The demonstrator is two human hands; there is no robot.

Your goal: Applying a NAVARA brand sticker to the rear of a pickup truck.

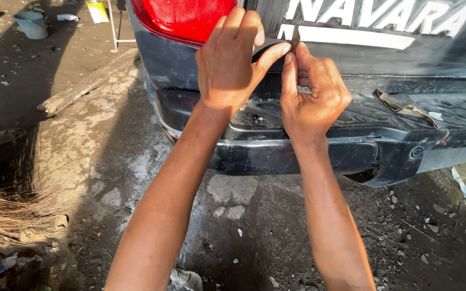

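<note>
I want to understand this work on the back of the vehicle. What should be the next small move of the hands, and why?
Probably the right hand should pull the thin dark strip slowly upward off the tailgate, while the left hand presses beside it, since the strip is already pinched.

I see a red tail lamp (pixel 184 19) above a glossy black bumper (pixel 308 145). White lettering and a white stripe (pixel 346 36) cross the dark tailgate (pixel 405 54). Pale teal bucket (pixel 31 24), yellow container (pixel 98 11), tan broom bristles (pixel 12 210), grey-brown dirt ground (pixel 254 231).

Head cam only: looks down-fwd, close on vehicle rear bumper (pixel 297 156), dirt ground (pixel 82 161) below.
</note>
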